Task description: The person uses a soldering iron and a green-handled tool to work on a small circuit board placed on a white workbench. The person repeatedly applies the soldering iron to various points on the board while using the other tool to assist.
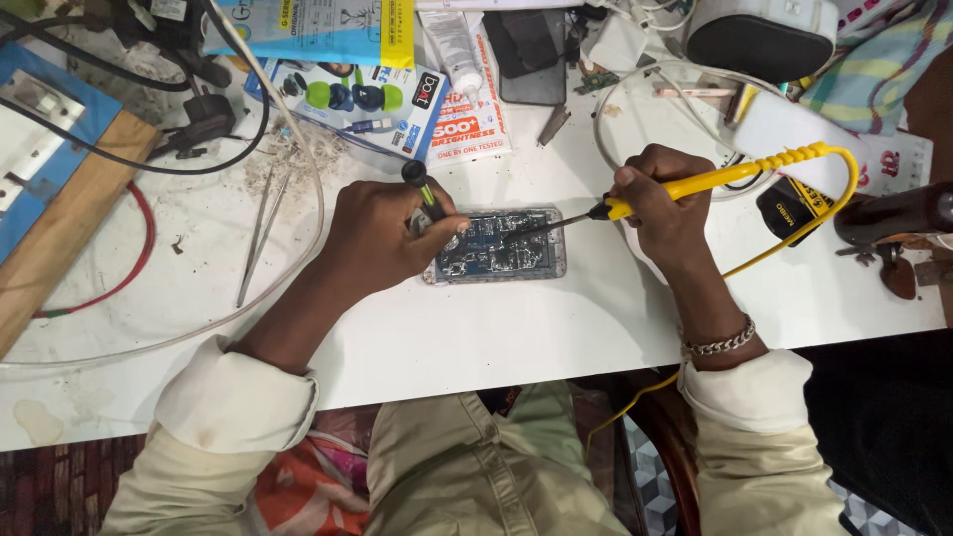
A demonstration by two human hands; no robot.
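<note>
An opened phone (pixel 506 256) with its circuit board exposed lies on the white table (pixel 496 328). My left hand (pixel 382 233) rests on the phone's left end and grips a small black tool (pixel 425 191) with a green band, tip down on the board. My right hand (pixel 660 203) holds a yellow-handled soldering iron (pixel 715 179); its dark tip reaches left onto the middle of the board. The iron's yellow cord (pixel 844 189) loops right and runs down off the table's front edge.
Metal tweezers (pixel 260 233) lie left of the phone. A blue and wood switch board (pixel 50 169) with black cables sits at far left. Product boxes (pixel 377 104), a tube and a dark phone (pixel 531 50) crowd the back. A black tape roll (pixel 789 208) lies right.
</note>
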